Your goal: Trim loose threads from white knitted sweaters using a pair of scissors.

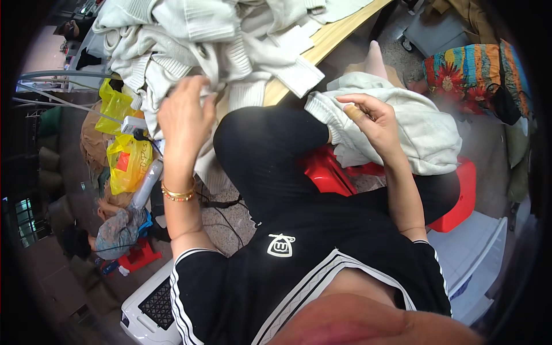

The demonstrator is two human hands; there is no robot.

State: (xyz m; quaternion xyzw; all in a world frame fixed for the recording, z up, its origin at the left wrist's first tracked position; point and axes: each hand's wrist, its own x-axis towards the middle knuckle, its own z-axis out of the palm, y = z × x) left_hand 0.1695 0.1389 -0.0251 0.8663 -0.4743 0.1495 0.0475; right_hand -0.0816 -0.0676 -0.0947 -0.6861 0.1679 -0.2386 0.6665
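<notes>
Over the edge of a heap of off-white knit garments (195, 29), my left hand (187, 112) is slightly blurred, its thumb apart from the bent fingers and nothing visible in it. My right hand (374, 121) has thumb and forefinger brought together in a pinch. Whatever is between those fingertips is too small to make out. Just beneath that hand, an off-white knit garment (425, 135) with a ribbed edge is draped over my right leg. The fingertips are above its ribbed part; whether they touch the cloth I cannot tell.
The heap lies on a wooden table (351, 26). Yellow plastic bags (129, 164), a white power strip (133, 125) and cables are at left. I sit on a red stool (460, 198); a translucent bin (474, 247) stands at right. Another person (118, 233) sits at far left.
</notes>
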